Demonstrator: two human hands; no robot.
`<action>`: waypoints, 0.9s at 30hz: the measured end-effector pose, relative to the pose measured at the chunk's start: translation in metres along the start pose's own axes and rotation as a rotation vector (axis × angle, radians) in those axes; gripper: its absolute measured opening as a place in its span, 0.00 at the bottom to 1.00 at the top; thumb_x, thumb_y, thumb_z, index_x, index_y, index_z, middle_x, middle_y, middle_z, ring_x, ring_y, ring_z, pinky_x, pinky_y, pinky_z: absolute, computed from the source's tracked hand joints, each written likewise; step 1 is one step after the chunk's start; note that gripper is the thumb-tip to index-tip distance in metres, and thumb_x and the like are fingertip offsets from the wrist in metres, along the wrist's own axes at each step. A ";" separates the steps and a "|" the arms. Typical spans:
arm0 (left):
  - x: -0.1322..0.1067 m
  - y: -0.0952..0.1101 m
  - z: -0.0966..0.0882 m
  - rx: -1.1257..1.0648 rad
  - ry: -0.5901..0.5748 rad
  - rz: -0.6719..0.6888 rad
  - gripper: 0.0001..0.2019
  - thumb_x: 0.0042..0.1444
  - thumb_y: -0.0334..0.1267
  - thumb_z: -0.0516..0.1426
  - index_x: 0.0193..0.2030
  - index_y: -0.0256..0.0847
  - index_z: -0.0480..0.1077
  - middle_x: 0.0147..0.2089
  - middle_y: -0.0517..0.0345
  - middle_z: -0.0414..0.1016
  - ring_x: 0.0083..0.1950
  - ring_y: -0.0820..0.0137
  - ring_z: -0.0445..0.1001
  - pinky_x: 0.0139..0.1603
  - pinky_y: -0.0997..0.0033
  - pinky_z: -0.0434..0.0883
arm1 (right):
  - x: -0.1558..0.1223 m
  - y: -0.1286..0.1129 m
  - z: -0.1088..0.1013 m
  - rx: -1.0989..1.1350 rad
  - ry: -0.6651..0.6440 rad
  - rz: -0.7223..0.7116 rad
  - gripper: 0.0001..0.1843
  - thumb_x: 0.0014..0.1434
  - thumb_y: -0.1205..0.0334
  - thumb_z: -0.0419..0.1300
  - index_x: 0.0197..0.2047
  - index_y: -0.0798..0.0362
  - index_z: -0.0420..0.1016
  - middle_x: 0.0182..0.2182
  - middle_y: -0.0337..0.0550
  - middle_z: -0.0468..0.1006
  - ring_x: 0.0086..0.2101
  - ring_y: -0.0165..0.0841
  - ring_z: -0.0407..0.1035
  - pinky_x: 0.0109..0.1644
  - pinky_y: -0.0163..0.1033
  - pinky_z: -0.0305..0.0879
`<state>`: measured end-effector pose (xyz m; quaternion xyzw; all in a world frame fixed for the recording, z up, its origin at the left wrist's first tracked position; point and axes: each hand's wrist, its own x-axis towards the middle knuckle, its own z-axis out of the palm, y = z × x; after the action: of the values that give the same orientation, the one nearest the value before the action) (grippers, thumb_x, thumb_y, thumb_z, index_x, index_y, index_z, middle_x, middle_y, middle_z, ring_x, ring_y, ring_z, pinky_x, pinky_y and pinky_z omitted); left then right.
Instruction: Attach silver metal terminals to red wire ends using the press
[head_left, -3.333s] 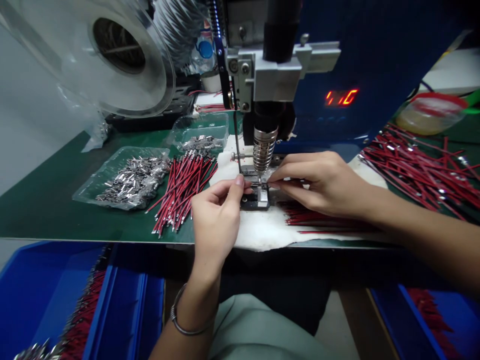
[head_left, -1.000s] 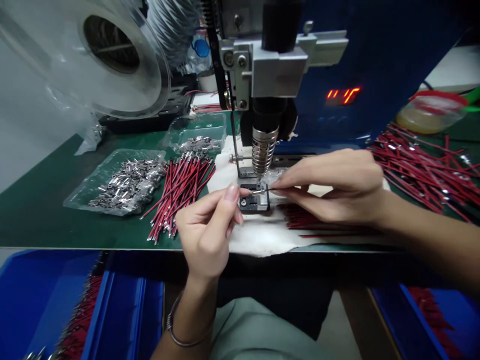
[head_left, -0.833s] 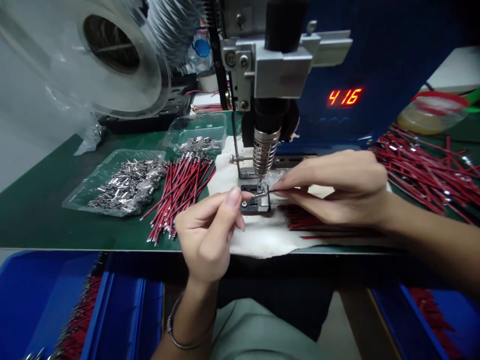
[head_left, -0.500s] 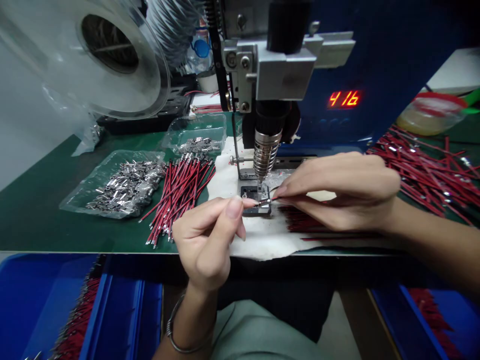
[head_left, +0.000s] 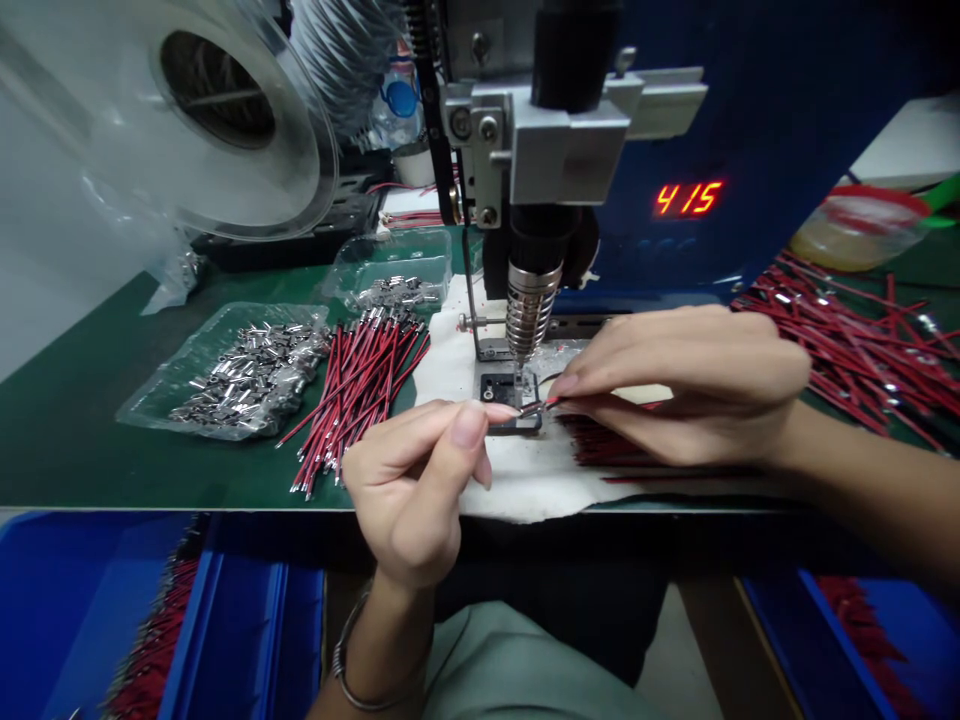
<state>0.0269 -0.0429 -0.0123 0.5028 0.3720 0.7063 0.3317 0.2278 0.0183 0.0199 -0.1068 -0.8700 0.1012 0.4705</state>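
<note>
My left hand (head_left: 416,485) pinches one end of a small metal connector (head_left: 531,409) between thumb and forefinger. From the right, my right hand (head_left: 686,380) grips a thin red-and-black wire (head_left: 554,401), whose end meets the connector. Both are held just below the pointed tip of a soldering machine (head_left: 534,310), in front of a small dark fixture block (head_left: 491,388). Whether the connector touches the block is hard to tell. Dark red wires (head_left: 607,440) lie on white paper below my right hand.
To the left, a clear plastic tray (head_left: 142,405) holds loose metal connectors, with a second tray (head_left: 442,250) behind. A bundle of red wires (head_left: 360,390) lies beside them. More wires (head_left: 840,340) are heaped at the right. Blue bins (head_left: 247,620) stand below the table edge.
The connector and wire end have shifted slightly to the right, with my right hand moving a little the same way. The red display went from 416 to 415.
</note>
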 end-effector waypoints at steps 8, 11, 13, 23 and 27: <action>-0.001 0.001 0.001 0.076 0.034 -0.017 0.10 0.60 0.43 0.66 0.31 0.44 0.85 0.15 0.62 0.67 0.18 0.74 0.65 0.24 0.70 0.65 | 0.001 0.000 0.000 -0.040 -0.002 0.011 0.08 0.64 0.73 0.66 0.41 0.50 0.83 0.35 0.42 0.87 0.35 0.32 0.83 0.39 0.34 0.80; -0.001 0.001 0.001 0.058 0.024 -0.016 0.09 0.61 0.42 0.65 0.32 0.45 0.86 0.15 0.63 0.67 0.18 0.75 0.64 0.24 0.71 0.64 | 0.002 -0.001 -0.001 -0.039 0.006 0.002 0.07 0.64 0.72 0.66 0.40 0.51 0.83 0.34 0.42 0.87 0.34 0.31 0.82 0.39 0.33 0.80; -0.001 0.001 0.001 0.041 0.014 -0.012 0.08 0.61 0.40 0.65 0.33 0.46 0.86 0.16 0.63 0.68 0.18 0.75 0.64 0.24 0.71 0.64 | 0.003 -0.001 -0.001 -0.045 0.008 0.002 0.07 0.63 0.72 0.67 0.40 0.51 0.83 0.34 0.42 0.87 0.34 0.31 0.82 0.39 0.33 0.80; -0.009 0.007 0.001 0.130 0.123 -0.165 0.10 0.64 0.42 0.63 0.34 0.43 0.82 0.22 0.62 0.69 0.18 0.78 0.57 0.17 0.75 0.53 | 0.006 -0.014 -0.002 -0.125 0.041 0.070 0.05 0.61 0.69 0.70 0.39 0.50 0.84 0.32 0.41 0.87 0.33 0.33 0.82 0.38 0.35 0.81; -0.018 0.021 0.012 0.333 -0.157 -0.113 0.04 0.61 0.36 0.66 0.39 0.44 0.84 0.28 0.60 0.77 0.21 0.78 0.64 0.21 0.76 0.64 | 0.016 -0.034 -0.003 -0.140 0.057 0.171 0.05 0.62 0.68 0.69 0.38 0.47 0.84 0.33 0.42 0.88 0.36 0.35 0.84 0.39 0.36 0.84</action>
<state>0.0409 -0.0668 0.0002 0.5828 0.4842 0.5738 0.3110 0.2189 -0.0097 0.0434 -0.2159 -0.8490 0.0768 0.4761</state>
